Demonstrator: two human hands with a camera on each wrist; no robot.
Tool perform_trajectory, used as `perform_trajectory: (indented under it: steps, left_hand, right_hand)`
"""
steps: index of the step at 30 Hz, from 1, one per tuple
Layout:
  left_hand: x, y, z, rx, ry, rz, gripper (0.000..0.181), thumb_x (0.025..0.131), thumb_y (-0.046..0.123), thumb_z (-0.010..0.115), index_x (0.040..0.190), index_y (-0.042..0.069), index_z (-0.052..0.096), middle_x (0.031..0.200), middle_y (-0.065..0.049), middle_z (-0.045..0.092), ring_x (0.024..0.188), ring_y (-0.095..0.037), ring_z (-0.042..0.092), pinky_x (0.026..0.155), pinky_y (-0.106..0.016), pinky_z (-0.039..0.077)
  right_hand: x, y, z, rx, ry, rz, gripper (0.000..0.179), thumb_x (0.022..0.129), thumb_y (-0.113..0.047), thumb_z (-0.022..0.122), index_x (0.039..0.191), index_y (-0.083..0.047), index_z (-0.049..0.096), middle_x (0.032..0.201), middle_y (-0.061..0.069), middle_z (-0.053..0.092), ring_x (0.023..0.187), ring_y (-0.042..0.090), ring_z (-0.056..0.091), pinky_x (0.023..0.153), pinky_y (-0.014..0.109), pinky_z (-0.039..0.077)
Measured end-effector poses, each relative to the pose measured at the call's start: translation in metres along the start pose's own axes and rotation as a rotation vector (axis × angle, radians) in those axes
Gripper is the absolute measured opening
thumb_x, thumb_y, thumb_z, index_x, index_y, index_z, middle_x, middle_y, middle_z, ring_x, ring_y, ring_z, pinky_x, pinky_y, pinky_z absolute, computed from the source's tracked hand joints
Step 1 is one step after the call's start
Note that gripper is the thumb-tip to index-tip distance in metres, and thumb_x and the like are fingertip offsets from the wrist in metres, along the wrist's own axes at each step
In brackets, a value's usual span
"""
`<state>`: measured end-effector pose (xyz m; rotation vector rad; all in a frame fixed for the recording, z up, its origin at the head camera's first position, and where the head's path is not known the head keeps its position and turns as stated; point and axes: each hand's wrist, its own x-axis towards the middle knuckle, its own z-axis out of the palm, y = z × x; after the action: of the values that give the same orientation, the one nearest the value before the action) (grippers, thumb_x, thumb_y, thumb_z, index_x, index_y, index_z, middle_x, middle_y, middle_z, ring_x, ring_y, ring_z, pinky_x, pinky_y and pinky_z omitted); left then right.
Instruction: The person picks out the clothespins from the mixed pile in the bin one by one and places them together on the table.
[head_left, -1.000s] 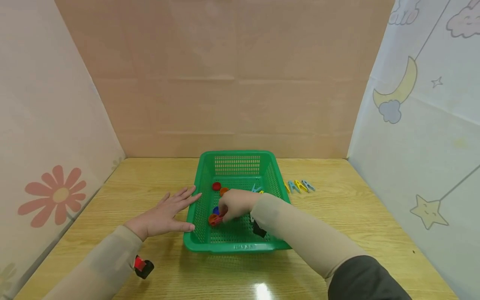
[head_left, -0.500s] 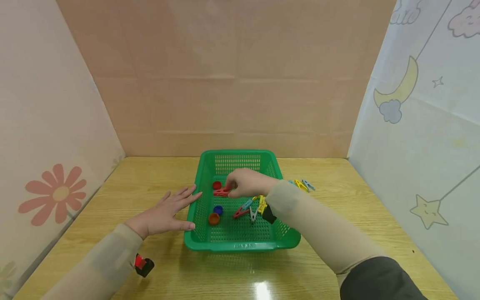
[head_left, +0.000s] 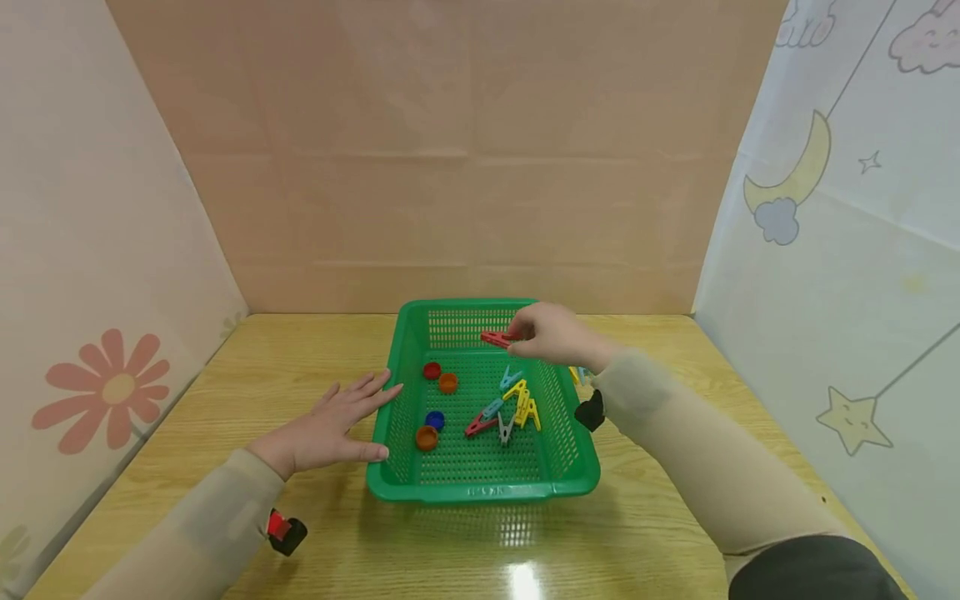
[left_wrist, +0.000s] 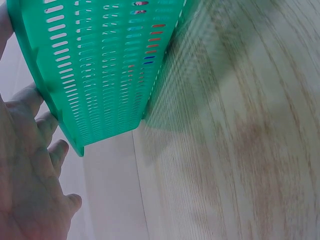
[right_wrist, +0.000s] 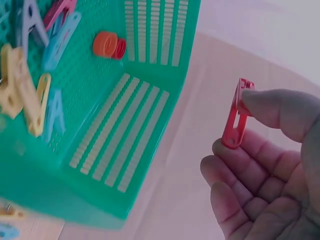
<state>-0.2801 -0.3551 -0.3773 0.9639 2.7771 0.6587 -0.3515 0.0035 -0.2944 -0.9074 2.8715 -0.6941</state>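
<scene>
My right hand [head_left: 558, 335] pinches a red clothespin [head_left: 495, 338] between thumb and fingers, above the back right part of the green basket [head_left: 480, 492]. In the right wrist view the clothespin [right_wrist: 237, 117] is held up apart from the basket wall. Straight, spread fingers of my left hand [head_left: 330, 429] rest on the basket's left rim. Inside lie a red bottle cap [head_left: 432, 371], a blue cap [head_left: 435, 421] and two orange caps. To their right lies a loose group of clothespins: a grey one [head_left: 506, 429], a dark red one [head_left: 480, 425], and several yellow and light blue ones.
On the wooden table [head_left: 315, 358], right of the basket, are more clothespins [head_left: 576, 374], mostly hidden by my right hand and sleeve. A tan backdrop [head_left: 472, 167] closes the back, with patterned white panels [head_left: 862, 275] at both sides.
My right hand has lifted the red clothespin from among the caps and carried it up, back and to the right. The left hand stays at the rim.
</scene>
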Motion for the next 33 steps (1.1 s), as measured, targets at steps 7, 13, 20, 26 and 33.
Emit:
perform_trajectory:
  steps: [7, 13, 20, 26, 33]
  left_hand:
    - [0.000, 0.001, -0.001, -0.004, 0.003, -0.002, 0.088, 0.085, 0.054, 0.065, 0.155, 0.021, 0.023, 0.161, -0.007, 0.009, 0.146, -0.037, 0.004, 0.106, -0.070, -0.002]
    - [0.000, 0.002, -0.001, -0.010, -0.002, -0.007, 0.087, 0.086, 0.052, 0.065, 0.155, 0.021, 0.023, 0.161, -0.007, 0.009, 0.146, -0.037, 0.003, 0.107, -0.069, -0.003]
    - [0.000, 0.001, 0.000, -0.012, -0.009, -0.012, 0.087, 0.086, 0.053, 0.065, 0.155, 0.020, 0.023, 0.161, -0.007, 0.008, 0.146, -0.037, 0.002, 0.107, -0.069, -0.004]
    - [0.000, 0.000, 0.000, -0.008, -0.008, -0.009, 0.087, 0.086, 0.053, 0.064, 0.155, 0.020, 0.022, 0.161, -0.007, 0.008, 0.146, -0.036, 0.002, 0.107, -0.069, -0.003]
    - [0.000, 0.001, 0.000, -0.013, -0.008, -0.012, 0.087, 0.086, 0.051, 0.065, 0.155, 0.021, 0.022, 0.161, -0.007, 0.008, 0.146, -0.036, 0.002, 0.107, -0.069, -0.002]
  right_hand:
    - [-0.015, 0.025, -0.012, 0.074, 0.086, 0.134, 0.024, 0.091, -0.023, 0.067, 0.107, -0.006, 0.068, 0.098, 0.006, 0.067, 0.085, 0.022, 0.061, 0.076, 0.042, 0.051]
    - [-0.026, 0.053, -0.017, 0.100, 0.164, 0.219, 0.031, 0.092, -0.025, 0.065, 0.112, -0.001, 0.065, 0.103, 0.013, 0.065, 0.088, 0.026, 0.060, 0.076, 0.044, 0.050]
    - [-0.039, 0.083, -0.014, 0.099, 0.212, 0.347, 0.035, 0.093, -0.028, 0.062, 0.114, 0.000, 0.062, 0.110, 0.018, 0.062, 0.092, 0.030, 0.058, 0.078, 0.045, 0.049]
    - [-0.048, 0.109, -0.009, 0.103, 0.218, 0.465, 0.037, 0.093, -0.028, 0.061, 0.113, 0.003, 0.059, 0.108, 0.020, 0.060, 0.084, 0.030, 0.054, 0.069, 0.039, 0.046]
    - [-0.058, 0.139, -0.001, 0.114, 0.212, 0.554, 0.043, 0.093, -0.029, 0.060, 0.115, 0.007, 0.059, 0.111, 0.025, 0.059, 0.089, 0.033, 0.055, 0.071, 0.042, 0.047]
